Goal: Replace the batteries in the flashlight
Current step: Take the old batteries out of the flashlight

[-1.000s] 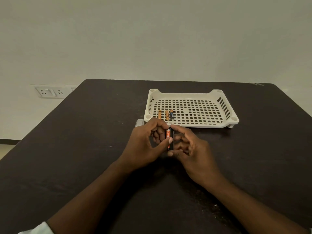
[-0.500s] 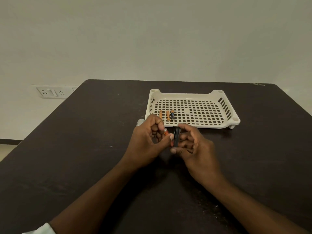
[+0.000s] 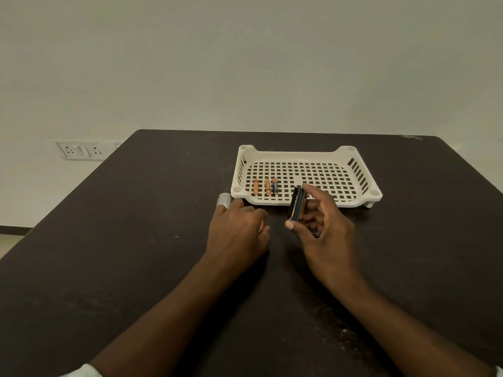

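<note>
My right hand (image 3: 324,229) holds a black battery holder (image 3: 296,204) upright between thumb and fingers, just in front of the tray. My left hand (image 3: 235,229) rests palm down on the table, fingers curled over a small orange battery (image 3: 261,226) of which only a sliver shows. A grey flashlight part (image 3: 224,199) lies on the table behind my left hand, mostly hidden by the fingers. Three small batteries lie in the tray's near left corner: two orange ones (image 3: 255,186) (image 3: 267,187) and an orange-and-black one (image 3: 275,185).
A cream perforated plastic tray (image 3: 353,172) stands on the dark table (image 3: 136,240) beyond my hands. A wall socket plate (image 3: 80,151) sits on the wall at the left, past the table's edge.
My hands have drawn apart. The left hand pulled the orange battery out of the holder and dropped to the table; the right hand lifted the holder up toward the tray.
</note>
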